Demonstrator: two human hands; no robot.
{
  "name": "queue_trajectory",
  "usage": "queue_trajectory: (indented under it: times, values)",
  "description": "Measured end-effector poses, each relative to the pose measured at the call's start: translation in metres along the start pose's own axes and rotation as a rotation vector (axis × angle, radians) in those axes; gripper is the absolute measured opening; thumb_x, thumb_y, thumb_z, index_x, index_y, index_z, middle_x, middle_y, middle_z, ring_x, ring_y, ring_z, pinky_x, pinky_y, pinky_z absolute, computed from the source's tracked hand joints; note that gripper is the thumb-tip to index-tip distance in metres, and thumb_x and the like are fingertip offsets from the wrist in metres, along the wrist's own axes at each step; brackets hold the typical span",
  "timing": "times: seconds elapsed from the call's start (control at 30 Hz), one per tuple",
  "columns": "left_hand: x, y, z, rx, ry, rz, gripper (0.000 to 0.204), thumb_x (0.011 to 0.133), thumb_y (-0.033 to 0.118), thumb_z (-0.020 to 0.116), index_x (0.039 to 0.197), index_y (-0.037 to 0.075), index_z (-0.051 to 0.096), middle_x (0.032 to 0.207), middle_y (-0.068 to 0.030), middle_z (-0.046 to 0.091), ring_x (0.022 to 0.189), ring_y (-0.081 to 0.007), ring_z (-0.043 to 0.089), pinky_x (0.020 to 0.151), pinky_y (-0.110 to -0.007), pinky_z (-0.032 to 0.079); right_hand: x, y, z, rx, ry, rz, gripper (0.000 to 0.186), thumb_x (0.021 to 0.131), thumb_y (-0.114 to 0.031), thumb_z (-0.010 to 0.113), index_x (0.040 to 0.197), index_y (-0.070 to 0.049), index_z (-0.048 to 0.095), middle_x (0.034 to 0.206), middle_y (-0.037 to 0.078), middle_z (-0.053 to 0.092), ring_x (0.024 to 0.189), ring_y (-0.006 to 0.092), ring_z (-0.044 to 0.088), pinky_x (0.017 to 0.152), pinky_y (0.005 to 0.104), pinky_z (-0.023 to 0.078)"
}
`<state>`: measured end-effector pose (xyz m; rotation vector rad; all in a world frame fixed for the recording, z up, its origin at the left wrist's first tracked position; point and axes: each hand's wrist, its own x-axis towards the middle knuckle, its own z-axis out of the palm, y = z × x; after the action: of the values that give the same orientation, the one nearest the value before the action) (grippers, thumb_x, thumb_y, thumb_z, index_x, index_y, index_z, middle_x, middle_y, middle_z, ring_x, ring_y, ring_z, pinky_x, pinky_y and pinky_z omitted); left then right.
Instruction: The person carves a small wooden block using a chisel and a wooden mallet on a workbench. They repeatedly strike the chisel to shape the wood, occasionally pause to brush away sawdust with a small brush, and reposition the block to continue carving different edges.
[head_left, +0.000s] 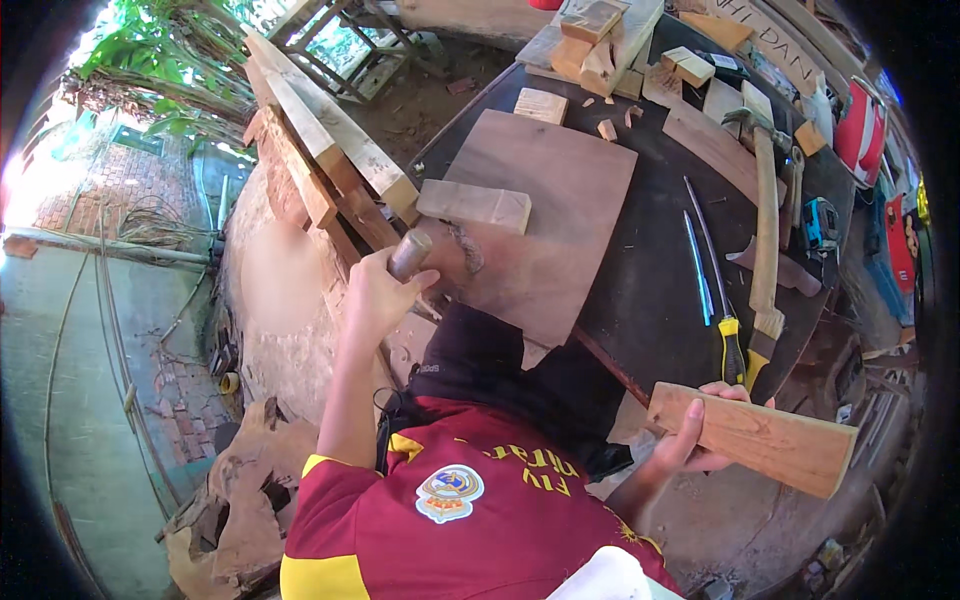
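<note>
My left hand [382, 292] is closed around a short brown cylinder [409, 256] with a pale rounded end. Its lower part is hidden by the fingers, so its kind is unclear. Over the near right table edge, my right hand [690, 440] grips a flat reddish wooden board [765, 440], thumb on the face turned up and fingers behind. Beyond my left hand, a pale wooden block [475, 205] lies on a thin brown sheet [545, 200] on the dark table. A small dark heap of shavings [467, 250] lies near that block.
On the dark table [650, 235] lie a yellow-and-black-handled screwdriver [733, 350], a blue pen [697, 265], a hammer [765, 210] and a teal tape measure [820, 225]. Wood offcuts [600, 50] stack at the far side. Long timber beams [335, 140] lean at the left.
</note>
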<state>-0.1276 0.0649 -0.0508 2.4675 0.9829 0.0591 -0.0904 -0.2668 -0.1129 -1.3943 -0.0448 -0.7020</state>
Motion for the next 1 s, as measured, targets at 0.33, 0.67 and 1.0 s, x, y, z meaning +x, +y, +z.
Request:
queue_trajectory:
  times: [0.33,0.67,1.0]
  values:
    - [0.000,-0.032,0.011,-0.206,0.145,0.206,0.029,0.070,0.020,0.080,0.081,-0.001,0.064,0.059,-0.0110,0.055,0.053,-0.0211,0.049,0.056,-0.034,0.043,-0.015,0.006,0.008,-0.145,0.000,-0.153,0.078,0.075,0.001,0.062,0.140,0.006,0.017,0.098,0.016,0.046,0.080,0.0246,0.050,0.070,0.0372,0.044]
    - [0.022,-0.101,0.009,-0.426,0.253,0.243,0.015,0.078,0.011,0.075,0.085,0.001,0.065,0.075,-0.0025,0.065,0.069,-0.0087,0.057,0.065,-0.026,0.047,-0.031,0.038,0.001,-0.433,0.118,-0.358,0.077,0.077,-0.004,0.074,0.136,0.009,0.026,0.130,0.024,0.043,0.116,0.0294,0.050,0.097,0.0407,0.043]
    - [0.031,-0.162,-0.003,-0.424,0.332,0.138,0.018,0.078,0.016,0.075,0.081,0.001,0.064,0.068,-0.0056,0.061,0.062,-0.0145,0.055,0.061,-0.029,0.045,-0.034,0.039,0.010,-0.554,0.194,-0.400,0.073,0.077,-0.011,0.076,0.132,0.008,0.031,0.131,0.023,0.042,0.119,0.0285,0.046,0.101,0.0419,0.038]
